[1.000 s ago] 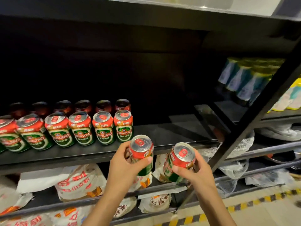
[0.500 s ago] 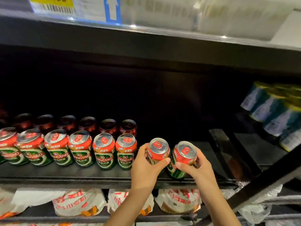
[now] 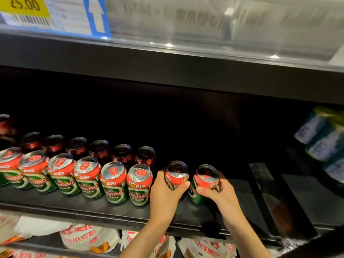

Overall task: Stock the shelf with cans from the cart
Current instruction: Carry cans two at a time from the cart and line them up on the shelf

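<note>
Left can: I see a red-and-green can (image 3: 176,176) gripped in my left hand (image 3: 164,195), upright on or just above the black shelf board; I cannot tell whether its base touches down.
Right can: a second can of the same kind (image 3: 204,183) sits in my right hand (image 3: 220,193), just beside the first, tilted slightly, low over the same board.
Left fingers: curled round the can's body, thumb across the front below the red band.
Right fingers: wrapped round the lower body of the can, thumb at the front, other fingers behind.
Position in row: both held cans are to the right of the last can in the front row, near it but apart.
Front row: upright cans (image 3: 113,182) of the same label stand side by side along the shelf (image 3: 83,207), running off to the left.
Back row: darker cans (image 3: 122,153) stand behind them in shadow.
Right side: blurred blue-and-white cans (image 3: 323,144) lie stacked beyond a divider.
Above: a yellow price tag (image 3: 24,6) reading 25.00, with a blue arrow label (image 3: 95,14) beside it.
Below: white bags (image 3: 89,238) with red and orange print on the lower shelf.
</note>
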Motion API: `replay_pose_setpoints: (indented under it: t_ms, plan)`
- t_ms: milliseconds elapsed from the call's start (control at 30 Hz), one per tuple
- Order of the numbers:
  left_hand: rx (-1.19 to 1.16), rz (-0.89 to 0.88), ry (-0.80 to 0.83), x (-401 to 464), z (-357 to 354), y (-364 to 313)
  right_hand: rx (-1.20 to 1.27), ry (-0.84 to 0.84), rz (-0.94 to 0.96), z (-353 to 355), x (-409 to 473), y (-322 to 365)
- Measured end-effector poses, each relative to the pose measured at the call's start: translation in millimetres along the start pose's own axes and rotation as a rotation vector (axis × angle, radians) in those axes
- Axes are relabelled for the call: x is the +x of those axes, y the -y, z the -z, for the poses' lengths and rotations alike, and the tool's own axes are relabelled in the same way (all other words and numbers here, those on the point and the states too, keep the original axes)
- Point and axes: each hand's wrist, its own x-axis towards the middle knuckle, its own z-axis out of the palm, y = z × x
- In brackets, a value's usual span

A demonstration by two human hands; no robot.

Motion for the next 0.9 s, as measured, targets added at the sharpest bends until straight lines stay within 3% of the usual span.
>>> replay_pose_setpoints:
  t_ms: [467, 667, 900]
  plan:
    - [-0.033, -0.076, -0.035, 8, -11, 16, 0.024, 0.035, 0.022, -5, 24, -24]
    - [0.130, -0.126, 0.086, 6, -4, 45, -0.106, -0.085, -0.042, -15, 21, -51]
    - [0.122, -0.163, 0.066, 8, -4, 56, -0.240, -0.164, -0.004, -21, 18, -59]
